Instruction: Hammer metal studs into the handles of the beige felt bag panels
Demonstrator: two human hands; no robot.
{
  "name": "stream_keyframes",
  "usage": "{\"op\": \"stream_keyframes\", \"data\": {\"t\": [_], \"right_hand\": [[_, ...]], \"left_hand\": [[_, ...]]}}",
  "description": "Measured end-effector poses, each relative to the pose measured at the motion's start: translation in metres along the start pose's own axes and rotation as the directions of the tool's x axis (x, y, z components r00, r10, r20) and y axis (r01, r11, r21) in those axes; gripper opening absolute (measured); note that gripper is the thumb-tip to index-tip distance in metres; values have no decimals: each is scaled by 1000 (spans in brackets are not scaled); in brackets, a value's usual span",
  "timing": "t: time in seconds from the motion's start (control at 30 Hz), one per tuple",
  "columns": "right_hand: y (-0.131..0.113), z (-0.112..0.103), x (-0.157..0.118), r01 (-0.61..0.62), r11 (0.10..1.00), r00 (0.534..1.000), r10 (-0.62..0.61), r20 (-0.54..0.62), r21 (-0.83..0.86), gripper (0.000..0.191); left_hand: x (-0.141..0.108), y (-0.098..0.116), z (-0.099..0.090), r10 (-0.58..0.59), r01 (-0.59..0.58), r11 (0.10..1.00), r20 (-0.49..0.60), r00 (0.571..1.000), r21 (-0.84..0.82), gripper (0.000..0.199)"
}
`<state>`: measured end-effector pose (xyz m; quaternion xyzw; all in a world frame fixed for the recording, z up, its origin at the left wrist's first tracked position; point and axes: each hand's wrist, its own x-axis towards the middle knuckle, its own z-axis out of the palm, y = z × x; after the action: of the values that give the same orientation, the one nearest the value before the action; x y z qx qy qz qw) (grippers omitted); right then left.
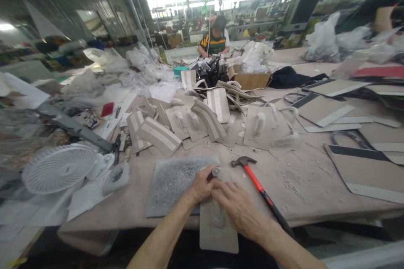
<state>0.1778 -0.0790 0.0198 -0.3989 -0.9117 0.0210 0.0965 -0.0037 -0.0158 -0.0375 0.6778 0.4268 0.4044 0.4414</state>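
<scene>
My left hand (202, 185) is closed around a short metal punch (216, 172), whose round top shows above my thumb and finger. Beneath it lies a beige panel (218, 235) with a plastic-wrapped handle (217, 216). It rests at the table's front edge and hangs over toward me. My right hand (238, 206) has its fingers curled on the upper part of this panel, close against my left hand; the fingertips are partly hidden. Under the left hand is a pitted grey slab (176, 183). A claw hammer (257, 183) with a red and black handle lies right of my hands.
Beige panels and curved straps (208, 119) are piled across the middle. Flat dark-edged panels (369, 172) lie at right, and small metal bits (293, 187) are scattered nearby. A white fan (59, 168) stands at left. Another person (217, 42) sits across the table behind a cardboard box (251, 79).
</scene>
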Motion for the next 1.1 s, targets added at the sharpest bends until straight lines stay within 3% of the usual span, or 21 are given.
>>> {"op": "stream_keyframes", "data": {"t": [0.07, 0.13, 0.2, 0.3, 0.43, 0.5, 0.57, 0.67, 0.77, 0.9, 1.0, 1.1], "right_hand": [[-16, 1, 10, 96, 995, 993, -97, 66, 8, 33], [-23, 7, 18, 90, 996, 993, -88, 80, -20, 20], [-25, 10, 24, 25, 997, 997, -20, 77, -74, 16], [-22, 6, 27, -193, 968, 979, 201, 37, -160, 18], [-20, -4, 20, -459, 887, 886, 461, 42, -43, 16], [-22, -3, 15, -533, 841, 845, 524, 106, 95, 21], [-27, 3, 11, -579, 790, 815, 561, 146, 202, 38], [-37, 14, 7, -608, 738, 792, 586, 170, 292, 55], [-48, 22, 5, -612, 717, 789, 582, 196, 333, 56], [-59, 30, 2, -605, 698, 792, 578, 197, 384, 58], [-56, 26, 1, -602, 659, 784, 595, 178, 451, 57], [-36, 16, -3, -605, 631, 754, 650, 94, 486, 50]], "left_hand": [[2, 0, 2, -54, 54, 997, -13, 998, -48, 28], [8, 2, 4, -153, 136, 973, -82, 985, -187, 20], [15, 8, 3, -291, 185, 897, -221, 931, -401, 27], [22, 26, -8, -394, 103, 809, -404, 825, -579, 39], [19, 54, -32, -214, -47, 863, -448, 868, -503, 34], [14, 59, -35, -169, -43, 883, -403, 899, -468, 31], [11, 56, -29, -175, 12, 897, -330, 928, -441, 27], [10, 39, -12, -193, 85, 918, -249, 949, -386, 23], [10, 20, 2, -215, 122, 926, -232, 949, -358, 25], [8, 4, 6, -237, 155, 922, -202, 950, -354, 27], [6, 0, 6, -258, 174, 907, -182, 949, -383, 30], [6, -1, 7, -260, 186, 908, -158, 953, -375, 31]]}}
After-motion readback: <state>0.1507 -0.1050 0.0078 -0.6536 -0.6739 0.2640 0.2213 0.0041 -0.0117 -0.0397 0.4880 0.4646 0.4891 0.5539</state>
